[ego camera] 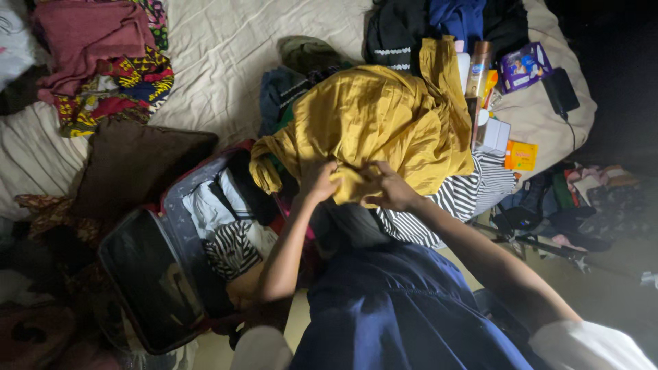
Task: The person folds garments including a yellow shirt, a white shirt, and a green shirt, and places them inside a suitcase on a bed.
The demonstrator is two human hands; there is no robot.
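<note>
A mustard-yellow garment point(373, 116) lies bunched on the bed in front of me. My left hand point(319, 181) grips its near edge, fingers closed in the cloth. My right hand point(388, 186) pinches the same edge a little to the right. Both hands sit close together, almost touching. Under the garment's right side lies a black-and-white striped cloth point(460, 199). An open suitcase point(171, 260) with folded clothes inside rests to the left of my left arm.
Red and patterned clothes point(103, 62) are piled at the far left of the cream bedsheet point(233, 48). Dark clothes point(439, 24), a spray can point(478, 68), small boxes point(524, 67) and a black charger point(561, 92) lie at the far right. More clothing covers the floor at right.
</note>
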